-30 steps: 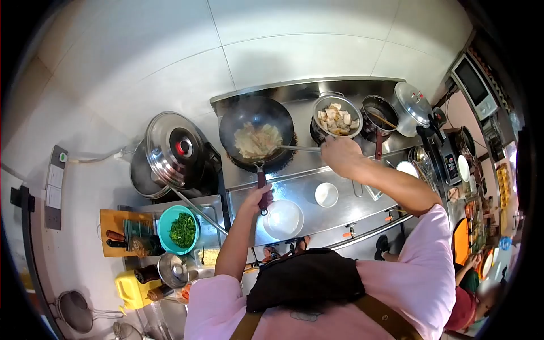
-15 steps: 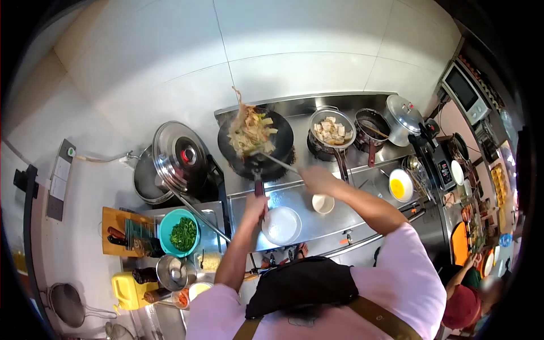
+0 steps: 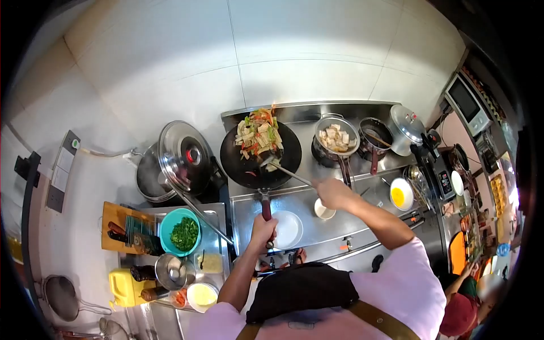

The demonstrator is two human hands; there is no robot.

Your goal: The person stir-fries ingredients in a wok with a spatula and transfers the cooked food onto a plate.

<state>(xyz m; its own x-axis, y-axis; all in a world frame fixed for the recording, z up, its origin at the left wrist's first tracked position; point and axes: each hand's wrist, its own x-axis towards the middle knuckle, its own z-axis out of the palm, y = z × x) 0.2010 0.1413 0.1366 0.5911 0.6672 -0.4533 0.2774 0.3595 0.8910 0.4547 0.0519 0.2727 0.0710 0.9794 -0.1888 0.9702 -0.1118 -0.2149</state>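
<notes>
My left hand (image 3: 264,230) is wrapped round the dark handle of a black wok (image 3: 243,167). Sliced food with green and orange bits (image 3: 259,135) rises over the wok's far side, with a small flame at the back edge. My right hand (image 3: 334,194) grips a long metal ladle (image 3: 292,174), its head inside the wok near the food. Below the wok, beside my left hand, is a white bowl (image 3: 289,229). A small white cup (image 3: 324,209) sits just under my right hand.
Right of the wok are a strainer of pale chunks (image 3: 338,139), a small pan (image 3: 375,131) and a lidded pot (image 3: 407,126). Leftward stand a steaming pot with a tilted lid (image 3: 184,156) and a turquoise bowl of greens (image 3: 180,232). A co-worker (image 3: 462,311) is at far right.
The food has gone from lying in the wok to flying up over its far side. My left hand and the wok handle have moved lower. My right hand has come down with the ladle.
</notes>
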